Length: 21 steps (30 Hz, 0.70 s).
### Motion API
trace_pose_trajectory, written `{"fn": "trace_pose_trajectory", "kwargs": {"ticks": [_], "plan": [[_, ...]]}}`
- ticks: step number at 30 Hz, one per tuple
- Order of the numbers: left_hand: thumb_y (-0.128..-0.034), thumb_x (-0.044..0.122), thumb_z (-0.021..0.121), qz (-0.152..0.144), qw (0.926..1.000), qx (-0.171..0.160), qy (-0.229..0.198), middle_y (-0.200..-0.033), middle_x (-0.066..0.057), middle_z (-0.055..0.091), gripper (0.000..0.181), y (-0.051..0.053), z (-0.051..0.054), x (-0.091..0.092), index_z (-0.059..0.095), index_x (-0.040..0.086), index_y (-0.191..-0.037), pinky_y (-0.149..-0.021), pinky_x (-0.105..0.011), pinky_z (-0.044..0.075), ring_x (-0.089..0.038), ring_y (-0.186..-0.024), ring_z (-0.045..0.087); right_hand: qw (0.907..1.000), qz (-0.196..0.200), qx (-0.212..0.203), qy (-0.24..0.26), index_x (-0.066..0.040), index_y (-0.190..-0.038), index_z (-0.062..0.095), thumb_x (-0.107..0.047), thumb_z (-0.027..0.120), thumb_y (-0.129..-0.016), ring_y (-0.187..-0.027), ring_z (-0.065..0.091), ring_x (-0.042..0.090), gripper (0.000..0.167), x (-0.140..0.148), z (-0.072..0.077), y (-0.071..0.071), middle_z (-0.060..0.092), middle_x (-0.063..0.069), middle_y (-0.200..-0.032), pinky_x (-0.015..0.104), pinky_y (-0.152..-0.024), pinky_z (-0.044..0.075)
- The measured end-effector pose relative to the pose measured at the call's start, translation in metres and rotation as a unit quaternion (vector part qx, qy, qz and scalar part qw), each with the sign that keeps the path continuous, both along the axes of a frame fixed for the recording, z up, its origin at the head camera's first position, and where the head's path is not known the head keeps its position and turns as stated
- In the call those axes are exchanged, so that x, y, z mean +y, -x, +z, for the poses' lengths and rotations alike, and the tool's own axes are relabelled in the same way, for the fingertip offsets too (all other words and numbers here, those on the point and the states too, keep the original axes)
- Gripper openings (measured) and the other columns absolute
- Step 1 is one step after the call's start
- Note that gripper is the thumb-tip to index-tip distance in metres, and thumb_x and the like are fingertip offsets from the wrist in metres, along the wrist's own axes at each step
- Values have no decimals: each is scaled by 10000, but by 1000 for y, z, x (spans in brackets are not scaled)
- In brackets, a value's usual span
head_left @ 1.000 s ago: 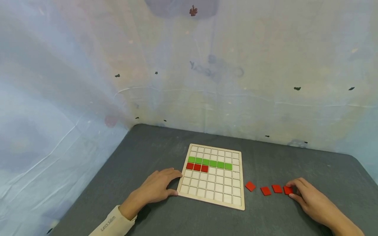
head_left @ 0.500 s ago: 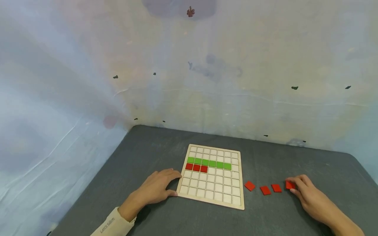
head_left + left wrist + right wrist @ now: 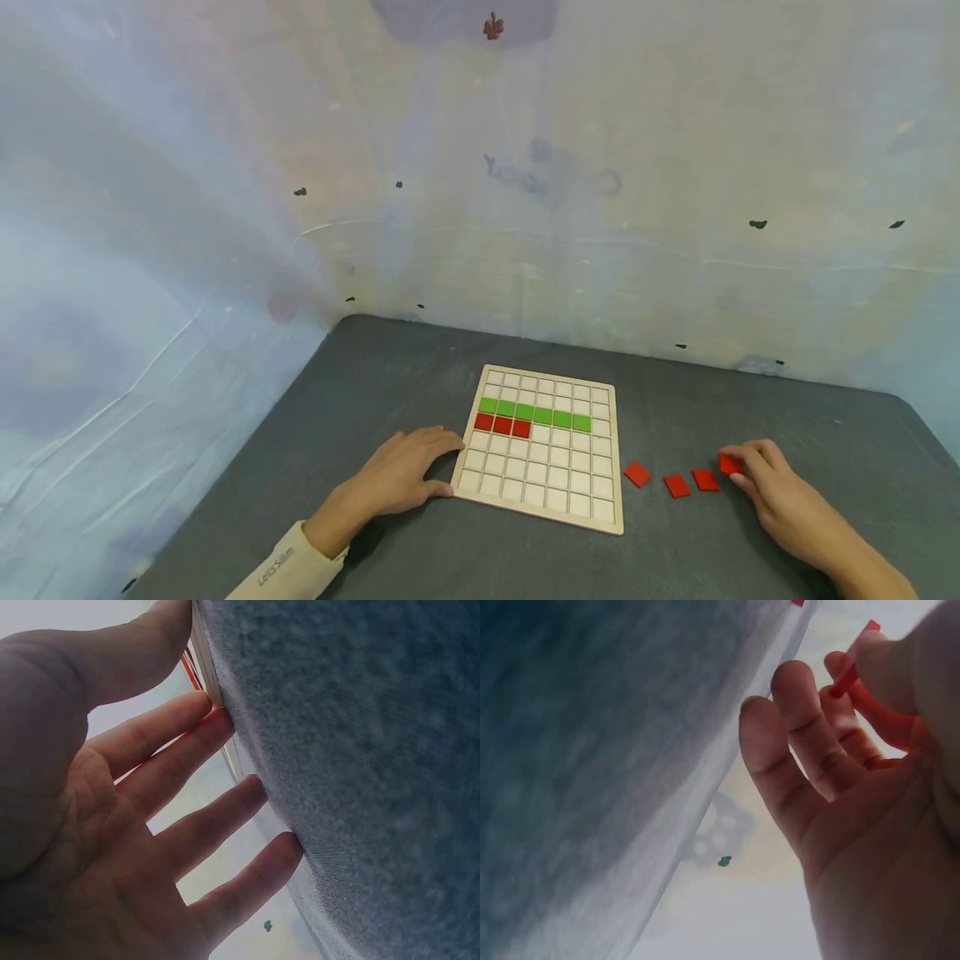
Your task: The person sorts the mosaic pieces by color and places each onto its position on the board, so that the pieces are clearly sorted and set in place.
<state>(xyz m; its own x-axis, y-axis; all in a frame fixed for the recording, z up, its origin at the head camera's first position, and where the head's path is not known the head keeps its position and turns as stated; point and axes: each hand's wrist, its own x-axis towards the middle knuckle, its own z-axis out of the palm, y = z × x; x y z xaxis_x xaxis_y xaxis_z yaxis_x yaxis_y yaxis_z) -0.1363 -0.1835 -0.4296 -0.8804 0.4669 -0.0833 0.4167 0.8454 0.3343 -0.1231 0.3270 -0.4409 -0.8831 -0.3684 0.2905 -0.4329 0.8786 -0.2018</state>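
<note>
While right hand point(image 3: 780, 504) is pinching red tile point(image 3: 729, 465), four o'clock | left hand point(image 3: 405, 472), spread, touching board point(image 3: 537, 452) | slackening could be dropping it

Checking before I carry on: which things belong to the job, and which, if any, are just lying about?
Likely job items:
wooden grid board, touched by the left hand
six green tiles and three red tiles in its cells
red tile pinched by the right hand
three loose red tiles beside the board

Likely just surroundings:
grey table
printed backdrop
</note>
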Motion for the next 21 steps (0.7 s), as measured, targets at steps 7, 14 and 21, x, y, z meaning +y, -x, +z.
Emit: {"fn": "trace_pose_trajectory", "kwargs": {"ticks": [7, 14, 21], "plan": [[-851, 418, 771, 5, 10000, -9, 21, -1463, -14, 555, 600, 0, 1, 1, 579, 242, -1391, -1062, -684, 369, -295, -1418, 456, 9996, 0, -262, 55, -110, -1232, 584, -103, 613, -989, -831, 514, 21, 244, -14, 4, 2, 498, 37, -1124, 255, -610, 454], [-850, 421, 768, -10, 10000, -37, -8, -1459, -6, 558, 601, 0, 2, 1, 578, 239, -1390, -1057, -683, 372, -294, -1419, 455, 9994, 189, -259, 94, -110, -1222, 593, -103, 638, -973, -814, 457, -38, 253, -26, 5, 6, 505, 14, -1124, 238, -619, 441], [-855, 413, 766, 8, 9999, -116, -59, -1458, 4, 559, 601, -1, 3, 0, 573, 237, -1396, -1060, -689, 363, -293, -1424, 451, 9993, 245, -267, 57, -113, -1231, 595, -116, 634, -979, -819, 468, -35, 255, -34, 6, 8, 511, 6, -1124, 244, -631, 459]]}}
